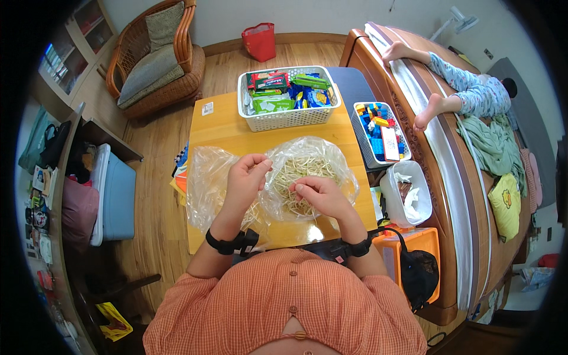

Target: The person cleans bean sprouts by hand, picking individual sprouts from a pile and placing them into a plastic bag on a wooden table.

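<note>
Bean sprouts (306,171) lie heaped in an opened clear plastic bag (341,153) on a yellow wooden table (213,133). My right hand (320,194) is over the near side of the heap, its thumb and fingertips close together. My left hand (249,175) is raised at the bag's left edge, thumb against curled fingers. Whether either hand pinches a sprout is too small to tell. Beneath and left of my left hand spreads a second clear plastic bag (206,177). A few sprouts (253,215) show at its near right part, partly hidden by my forearm.
A white basket (288,120) of packaged snacks stands at the table's far side. To the right are a basket of toy bricks (372,128) and a waste bin (401,211). Someone's legs (466,100) rest on the bed (443,146). A rattan chair (155,62) stands far left.
</note>
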Available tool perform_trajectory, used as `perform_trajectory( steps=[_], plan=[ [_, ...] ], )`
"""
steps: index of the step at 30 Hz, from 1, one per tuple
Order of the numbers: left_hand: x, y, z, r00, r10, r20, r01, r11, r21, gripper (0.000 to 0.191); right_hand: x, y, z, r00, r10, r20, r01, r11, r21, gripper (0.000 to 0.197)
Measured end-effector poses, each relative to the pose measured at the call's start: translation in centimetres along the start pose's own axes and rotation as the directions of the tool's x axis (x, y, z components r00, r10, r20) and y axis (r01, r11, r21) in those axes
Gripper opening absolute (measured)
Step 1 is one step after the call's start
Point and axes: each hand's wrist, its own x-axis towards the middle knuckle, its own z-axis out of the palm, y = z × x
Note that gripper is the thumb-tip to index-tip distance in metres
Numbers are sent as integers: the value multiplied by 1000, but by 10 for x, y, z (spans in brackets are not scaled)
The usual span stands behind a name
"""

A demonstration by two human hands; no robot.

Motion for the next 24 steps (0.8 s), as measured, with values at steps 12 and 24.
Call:
perform_trajectory(
  steps=[12, 24],
  plan=[
    [-31, 11, -22, 986, 127, -111, -122, 991, 54, 15, 10, 7, -4, 946, -67, -318, 73, 997, 7, 18],
    [-38, -35, -108, 995, 1, -97, 86, 457, 885, 26, 57, 8, 26, 965, -207, -161, -34, 511, -859, 21]
  ],
)
